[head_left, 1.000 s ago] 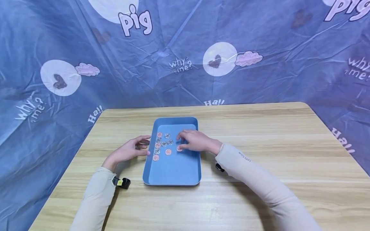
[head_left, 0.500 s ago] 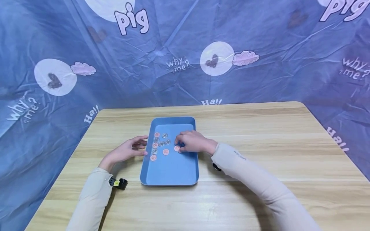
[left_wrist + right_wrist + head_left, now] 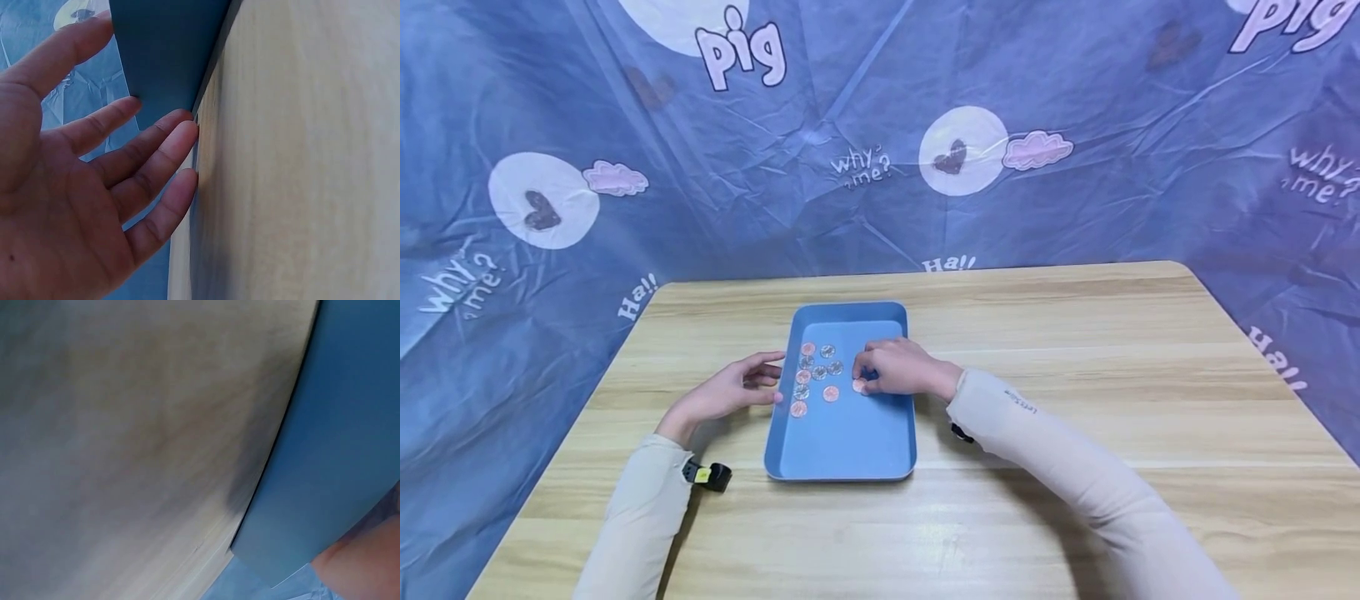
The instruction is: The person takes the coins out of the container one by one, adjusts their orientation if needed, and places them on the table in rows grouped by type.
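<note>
A blue rectangular tray [image 3: 848, 446] lies on the table with several copper-coloured coins [image 3: 831, 393] and several silver coins [image 3: 819, 373] flat inside, mostly toward its left side. My right hand [image 3: 897, 367] reaches over the tray's right wall, fingers bent down, thumb and fingertips at the edges of one copper-coloured coin [image 3: 858, 385] that is partly covered by them. At the left wall, my left hand [image 3: 726, 393] touches the rim with its thumb and a fingertip, its fingers loosely spread. The left wrist view shows that palm [image 3: 69, 212] beside the tray wall [image 3: 165, 56].
The wooden table [image 3: 1037, 333] extends on both sides of the tray. Behind it hangs a blue printed cloth [image 3: 820, 225]. Black wrist cameras show at both cuffs, the left one [image 3: 709, 476] close above the tabletop.
My right thumb and fingers have closed in around the copper-coloured coin on the right. The whole head view has shifted slightly. My left hand stays at the rim.
</note>
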`<move>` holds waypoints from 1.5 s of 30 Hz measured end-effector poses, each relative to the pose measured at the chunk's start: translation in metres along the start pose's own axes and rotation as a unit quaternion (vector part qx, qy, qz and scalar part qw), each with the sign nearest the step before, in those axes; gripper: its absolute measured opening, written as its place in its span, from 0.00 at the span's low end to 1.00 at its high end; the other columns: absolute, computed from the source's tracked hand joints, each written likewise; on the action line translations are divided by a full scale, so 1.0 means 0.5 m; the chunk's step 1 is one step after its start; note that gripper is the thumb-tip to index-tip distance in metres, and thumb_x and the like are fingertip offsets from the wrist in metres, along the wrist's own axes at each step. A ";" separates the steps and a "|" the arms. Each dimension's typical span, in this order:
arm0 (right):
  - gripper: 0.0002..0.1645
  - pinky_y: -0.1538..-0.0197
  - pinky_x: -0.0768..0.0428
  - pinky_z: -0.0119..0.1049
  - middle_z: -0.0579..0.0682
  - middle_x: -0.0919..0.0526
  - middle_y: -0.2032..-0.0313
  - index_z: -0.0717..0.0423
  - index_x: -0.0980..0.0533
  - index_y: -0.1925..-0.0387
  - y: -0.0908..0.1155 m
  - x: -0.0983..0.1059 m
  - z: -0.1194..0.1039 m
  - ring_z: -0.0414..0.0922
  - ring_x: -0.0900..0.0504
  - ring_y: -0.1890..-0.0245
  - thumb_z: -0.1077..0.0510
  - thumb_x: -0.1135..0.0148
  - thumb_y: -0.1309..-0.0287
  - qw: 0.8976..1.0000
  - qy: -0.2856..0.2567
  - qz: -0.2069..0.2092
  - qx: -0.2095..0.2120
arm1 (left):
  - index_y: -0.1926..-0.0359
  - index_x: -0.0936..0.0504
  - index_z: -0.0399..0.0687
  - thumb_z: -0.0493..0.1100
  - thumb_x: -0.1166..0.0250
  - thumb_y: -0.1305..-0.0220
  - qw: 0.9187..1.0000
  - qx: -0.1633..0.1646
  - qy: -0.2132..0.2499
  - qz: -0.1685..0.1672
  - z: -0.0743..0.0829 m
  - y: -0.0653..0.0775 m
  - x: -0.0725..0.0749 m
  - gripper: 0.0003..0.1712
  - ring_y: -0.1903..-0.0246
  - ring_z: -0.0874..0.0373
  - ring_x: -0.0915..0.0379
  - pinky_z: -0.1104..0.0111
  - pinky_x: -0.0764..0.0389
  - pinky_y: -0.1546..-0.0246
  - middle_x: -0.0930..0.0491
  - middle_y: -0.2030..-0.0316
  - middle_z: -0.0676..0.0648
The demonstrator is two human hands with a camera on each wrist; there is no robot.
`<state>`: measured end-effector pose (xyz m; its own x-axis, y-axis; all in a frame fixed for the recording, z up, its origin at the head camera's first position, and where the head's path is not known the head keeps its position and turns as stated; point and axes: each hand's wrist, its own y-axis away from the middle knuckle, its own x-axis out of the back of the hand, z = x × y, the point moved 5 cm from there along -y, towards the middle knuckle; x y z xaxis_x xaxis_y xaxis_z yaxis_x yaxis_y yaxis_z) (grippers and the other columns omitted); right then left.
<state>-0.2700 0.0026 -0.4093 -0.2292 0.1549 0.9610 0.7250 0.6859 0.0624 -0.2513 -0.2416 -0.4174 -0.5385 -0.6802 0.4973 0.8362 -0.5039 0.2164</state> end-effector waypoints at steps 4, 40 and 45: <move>0.13 0.51 0.25 0.40 0.42 0.18 0.60 0.42 0.17 0.58 -0.001 -0.001 -0.002 0.41 0.21 0.57 0.47 0.32 0.45 1.000 -0.005 0.002 0.000 | 0.27 0.46 0.37 0.44 0.33 0.38 1.000 0.004 0.000 0.000 -0.001 0.002 -0.001 0.44 0.40 0.38 0.32 0.50 0.28 0.38 0.33 0.37 0.29; 0.06 0.66 0.26 0.29 0.40 0.19 0.73 0.44 0.22 0.62 0.009 0.014 0.016 0.35 0.25 0.72 0.56 0.35 0.42 0.995 -0.093 -0.031 0.022 | 0.27 0.47 0.38 0.42 0.34 0.37 1.000 0.009 0.015 -0.001 0.003 0.001 -0.001 0.44 0.40 0.38 0.32 0.50 0.29 0.37 0.32 0.38 0.29; 0.04 0.68 0.27 0.26 0.42 0.21 0.75 0.49 0.22 0.62 0.014 0.020 0.022 0.35 0.27 0.74 0.59 0.37 0.40 0.977 -0.208 -0.026 0.035 | 0.27 0.47 0.37 0.42 0.35 0.37 1.000 0.007 0.019 -0.006 0.000 0.000 -0.007 0.44 0.40 0.37 0.31 0.52 0.27 0.38 0.32 0.38 0.28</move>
<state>-0.2743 0.0168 -0.4021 -0.5185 0.3844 0.7639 0.6626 0.7453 0.0747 -0.2493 -0.2392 -0.4192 -0.5511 -0.6941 0.4631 0.8313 -0.5044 0.2334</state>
